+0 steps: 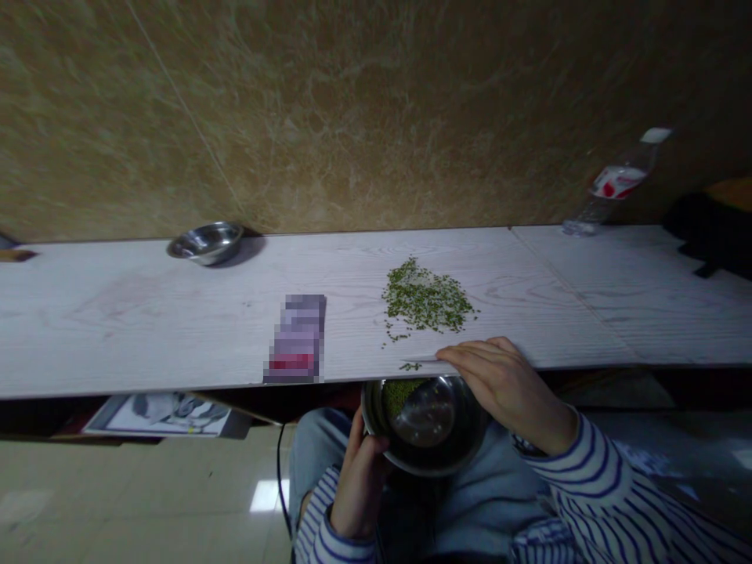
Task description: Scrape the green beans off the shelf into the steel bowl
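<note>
My left hand [361, 478] grips the near left rim of a metal bowl [435, 462], thumb on the rim. The bowl sits over my lap just under the table's front edge, with green beans [400, 392] gathered on its left side. My right hand [499, 380] rests at the table edge above the bowl's right side, its fingers stretched out together and pointing left. A thin pale streak lies before the fingertips; I cannot make out what it is. A few loose green beans [410, 366] are near it by the edge, and a larger scattered patch of green beans [426, 299] lies farther back.
On the whitish wood-grain table [135, 329], a phone-like flat item [297, 337], blurred out, lies left of the beans. A small metal bowl [208, 244] stands by the wall. A plastic bottle [611, 188] and a dark item [714, 223] are at the right. An open drawer [235, 425] is below.
</note>
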### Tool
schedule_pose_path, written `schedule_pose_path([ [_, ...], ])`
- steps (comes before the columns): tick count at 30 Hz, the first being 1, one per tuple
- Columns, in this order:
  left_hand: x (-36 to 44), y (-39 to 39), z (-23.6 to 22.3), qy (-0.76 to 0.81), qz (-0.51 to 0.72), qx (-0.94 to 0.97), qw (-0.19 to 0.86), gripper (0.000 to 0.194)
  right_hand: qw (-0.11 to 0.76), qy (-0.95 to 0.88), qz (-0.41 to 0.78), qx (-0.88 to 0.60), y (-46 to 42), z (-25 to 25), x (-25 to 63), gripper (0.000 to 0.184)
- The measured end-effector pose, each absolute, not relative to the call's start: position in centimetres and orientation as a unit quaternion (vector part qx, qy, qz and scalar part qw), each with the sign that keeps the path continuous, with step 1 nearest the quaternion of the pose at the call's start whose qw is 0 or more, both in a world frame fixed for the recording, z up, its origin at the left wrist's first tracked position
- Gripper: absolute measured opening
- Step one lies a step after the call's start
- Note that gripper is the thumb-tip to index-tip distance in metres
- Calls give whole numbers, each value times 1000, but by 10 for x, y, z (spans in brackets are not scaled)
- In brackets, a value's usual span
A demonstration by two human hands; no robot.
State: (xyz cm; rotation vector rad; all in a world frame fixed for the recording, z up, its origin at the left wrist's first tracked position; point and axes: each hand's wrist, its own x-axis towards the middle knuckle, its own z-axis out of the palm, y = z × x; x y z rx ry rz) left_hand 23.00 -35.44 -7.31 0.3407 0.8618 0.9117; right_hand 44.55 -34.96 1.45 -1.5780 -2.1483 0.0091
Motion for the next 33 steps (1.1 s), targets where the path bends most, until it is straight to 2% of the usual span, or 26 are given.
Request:
schedule_pose_path([
  [7, 236, -357, -80, 387, 417, 169, 805, 59, 201, -730, -89, -647, -359, 5, 460, 26],
  [19, 234, -357, -71, 364, 428, 152, 813, 65, 212, -776, -37, -593, -360, 15, 397, 29],
  [33, 223, -354, -80, 351, 445, 167, 807, 70, 203, -757, -60, -618, -348, 13, 407, 28],
])
